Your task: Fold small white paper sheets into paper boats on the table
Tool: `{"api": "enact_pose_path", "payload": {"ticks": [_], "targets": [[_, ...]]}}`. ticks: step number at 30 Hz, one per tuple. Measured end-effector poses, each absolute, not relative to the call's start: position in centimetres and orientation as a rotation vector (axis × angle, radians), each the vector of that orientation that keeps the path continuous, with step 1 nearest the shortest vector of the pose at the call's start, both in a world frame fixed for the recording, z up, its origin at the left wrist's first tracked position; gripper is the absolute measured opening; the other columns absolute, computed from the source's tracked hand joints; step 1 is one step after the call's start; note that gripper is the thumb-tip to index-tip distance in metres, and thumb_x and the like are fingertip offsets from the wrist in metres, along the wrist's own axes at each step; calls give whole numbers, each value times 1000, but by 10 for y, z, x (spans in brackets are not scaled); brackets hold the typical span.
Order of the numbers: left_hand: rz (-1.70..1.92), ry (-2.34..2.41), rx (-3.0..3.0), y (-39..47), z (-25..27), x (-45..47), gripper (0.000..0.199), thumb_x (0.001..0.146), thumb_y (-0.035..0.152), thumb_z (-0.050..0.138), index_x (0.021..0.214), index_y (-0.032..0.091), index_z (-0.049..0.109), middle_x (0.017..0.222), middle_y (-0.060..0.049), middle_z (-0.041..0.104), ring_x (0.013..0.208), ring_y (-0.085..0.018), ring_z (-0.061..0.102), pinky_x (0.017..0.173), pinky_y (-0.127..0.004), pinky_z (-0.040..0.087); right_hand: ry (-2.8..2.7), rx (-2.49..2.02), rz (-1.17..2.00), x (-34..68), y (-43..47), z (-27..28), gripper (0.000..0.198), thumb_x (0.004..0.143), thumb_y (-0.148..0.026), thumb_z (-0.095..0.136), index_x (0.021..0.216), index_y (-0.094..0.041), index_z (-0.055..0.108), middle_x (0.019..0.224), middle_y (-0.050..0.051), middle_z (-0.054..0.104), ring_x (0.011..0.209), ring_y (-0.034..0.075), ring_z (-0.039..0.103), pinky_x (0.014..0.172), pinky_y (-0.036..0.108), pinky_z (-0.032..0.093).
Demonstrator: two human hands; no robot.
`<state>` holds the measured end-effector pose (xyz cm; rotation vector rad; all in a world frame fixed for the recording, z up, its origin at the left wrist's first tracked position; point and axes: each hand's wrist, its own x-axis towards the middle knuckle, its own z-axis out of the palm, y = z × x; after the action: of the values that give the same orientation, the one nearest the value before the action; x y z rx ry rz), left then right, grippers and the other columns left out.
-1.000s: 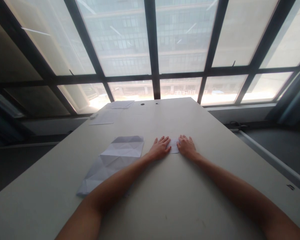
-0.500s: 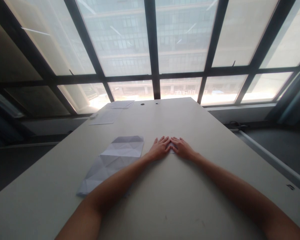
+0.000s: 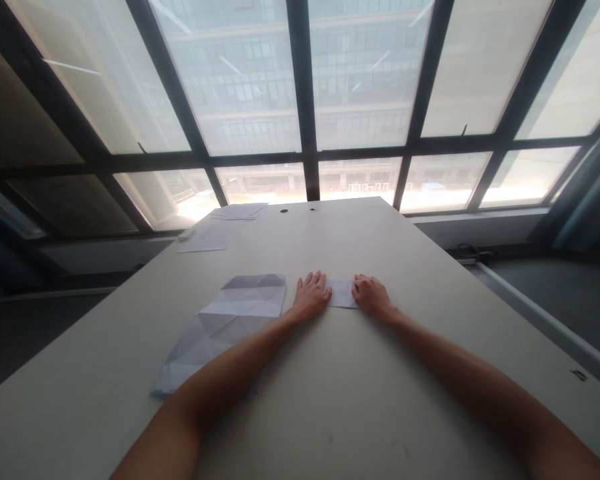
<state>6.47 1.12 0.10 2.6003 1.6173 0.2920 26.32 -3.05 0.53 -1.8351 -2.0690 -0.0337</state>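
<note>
A small folded sheet of white paper [image 3: 342,293] lies on the white table between my hands. My left hand [image 3: 312,295] rests flat over its left end, fingers spread and thumb toward the middle. At the right end, my right hand [image 3: 373,295] has its fingers curled in and closed on the paper's edge. A larger creased sheet of paper [image 3: 243,303] lies to the left, partly covered by my left forearm.
Several loose white sheets [image 3: 240,211] lie at the table's far left corner, with another sheet [image 3: 205,238] nearer. A round dark hole [image 3: 284,211] is at the far edge. Large dark-framed windows [image 3: 307,120] stand behind the white table [image 3: 310,400].
My hands have moved apart, from nearly meeting over the paper to its two ends, so its middle now shows. The right fingers have curled from flat.
</note>
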Motion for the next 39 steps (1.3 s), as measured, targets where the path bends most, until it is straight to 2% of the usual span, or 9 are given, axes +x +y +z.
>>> {"api": "enact_pose_path", "payload": {"ticks": [3, 5, 11, 18, 26, 29, 31, 34, 39], "targets": [[392, 1640, 2599, 13, 1, 64, 53, 99, 41, 37, 146, 16, 41, 152, -14, 42, 141, -32, 34, 115, -54, 22, -2056, -1757, 3, 265, -31, 7, 27, 94, -21, 46, 96, -15, 73, 103, 14, 73, 99, 23, 67, 94, 31, 45], [471, 1655, 2621, 12, 2, 63, 50, 99, 40, 41, 142, 16, 46, 143, -14, 50, 133, -31, 42, 113, -51, 26, -2111, -1603, 45, 265, -32, 7, 25, 92, -20, 49, 95, -16, 74, 110, 12, 72, 102, 22, 66, 95, 30, 46], [573, 1736, 2622, 8, 8, 63, 45, 98, 44, 46, 133, 19, 55, 121, -13, 58, 113, -31, 51, 98, -44, 39, -2367, -1227, 110, 261, -36, 5, 38, 94, -30, 55, 129, -21, 64, 139, 12, 58, 133, 25, 49, 113, 42, 34], [589, 1736, 2552, 9, 10, 65, 40, 99, 42, 43, 132, 22, 56, 122, -12, 59, 114, -30, 51, 96, -44, 39, -2426, -1299, 55, 262, -37, 7, 60, 89, -52, 60, 137, -16, 56, 145, 19, 50, 137, 32, 44, 113, 47, 34], [658, 1552, 2556, 14, 7, 65, 30, 99, 34, 44, 122, 25, 62, 126, -6, 62, 116, -26, 53, 98, -41, 41, -2361, -1422, 21, 259, -38, 12, 40, 92, -43, 57, 122, -17, 66, 135, 16, 60, 126, 27, 56, 106, 37, 40], [725, 1489, 2532, 14, 7, 65, 32, 103, 35, 36, 117, 25, 63, 124, -6, 63, 114, -23, 55, 97, -39, 41, -2314, -1499, 52, 258, -38, 14, 32, 97, -38, 48, 110, -21, 71, 132, 13, 63, 118, 24, 62, 98, 31, 44], [850, 1476, 2484, 13, 9, 65, 37, 105, 37, 28, 122, 25, 60, 125, -7, 62, 116, -22, 55, 98, -38, 41, -2279, -1553, 61, 258, -38, 14, 33, 99, -33, 42, 103, -21, 72, 124, 11, 68, 106, 21, 67, 90, 28, 46], [1111, 1444, 2428, 12, 12, 65, 41, 106, 39, 26, 135, 22, 48, 133, -9, 56, 123, -23, 50, 102, -39, 39, -2188, -1656, 47, 258, -36, 14, 35, 98, -32, 40, 93, -20, 73, 97, 10, 75, 81, 19, 69, 76, 26, 44], [1211, 1424, 2456, 9, 17, 66, 32, 99, 26, 42, 129, 17, 48, 127, -12, 55, 121, -24, 49, 105, -39, 39, -1845, -1632, 111, 262, -27, 8, 39, 92, -35, 42, 63, -19, 63, 58, 3, 61, 54, 15, 51, 56, 26, 32]]}}
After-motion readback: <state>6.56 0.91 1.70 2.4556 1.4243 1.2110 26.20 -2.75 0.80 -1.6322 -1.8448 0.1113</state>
